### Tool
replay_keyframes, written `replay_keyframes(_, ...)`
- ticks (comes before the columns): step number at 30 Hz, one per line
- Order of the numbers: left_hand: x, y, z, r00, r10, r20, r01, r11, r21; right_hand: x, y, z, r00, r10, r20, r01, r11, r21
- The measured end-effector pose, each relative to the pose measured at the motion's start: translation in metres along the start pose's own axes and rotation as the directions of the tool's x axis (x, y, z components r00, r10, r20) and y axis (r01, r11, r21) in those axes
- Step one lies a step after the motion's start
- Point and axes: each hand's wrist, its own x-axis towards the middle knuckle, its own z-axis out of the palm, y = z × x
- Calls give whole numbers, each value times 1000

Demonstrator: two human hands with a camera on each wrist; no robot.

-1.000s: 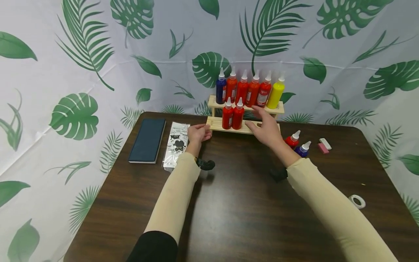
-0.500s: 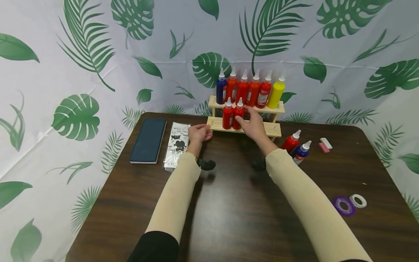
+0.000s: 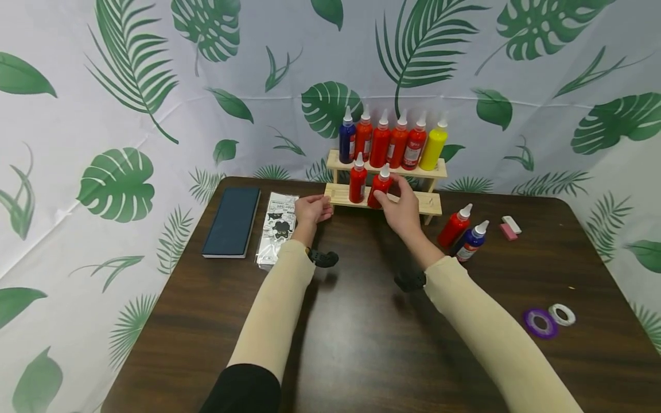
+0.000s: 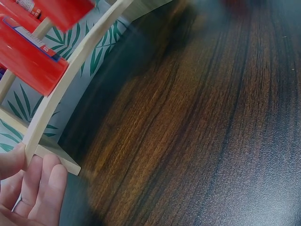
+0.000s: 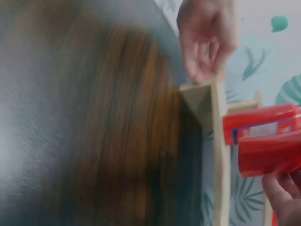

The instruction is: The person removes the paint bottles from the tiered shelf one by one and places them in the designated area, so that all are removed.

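The lower shelf's left end on the wooden rack (image 3: 427, 203) is pinched between the left hand's (image 3: 311, 210) thumb and fingers. A red bottle (image 3: 378, 189) is gripped in the curled right hand (image 3: 404, 209), just clear of that shelf, beside a second red bottle (image 3: 357, 184). Upper bottles (image 3: 381, 148) are lined up behind.

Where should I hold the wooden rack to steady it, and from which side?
Probably by the left end of its lower shelf, coming from the left, where the left hand is. That flat plank looks thin enough to pinch, and the nearest red bottle stands farther in, leaving the end free of bottles.
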Motion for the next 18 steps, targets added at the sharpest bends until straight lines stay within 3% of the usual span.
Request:
replay_keyframes(4, 0, 1, 1, 1000, -7, -13, 7, 1000, 3, -22, -5, -17, 1000, -7, -12, 7, 999, 36)
replay_keyframes(11, 4, -2, 0, 1000, 3, -1, -3, 1000, 7, -73, 0, -63, 1000, 6, 24, -6, 1000, -3)
replay_keyframes(18, 2, 0, 0, 1000, 1, 7, -1, 1000, 1, -126, 29, -113, 999, 30, -36, -34, 992, -123)
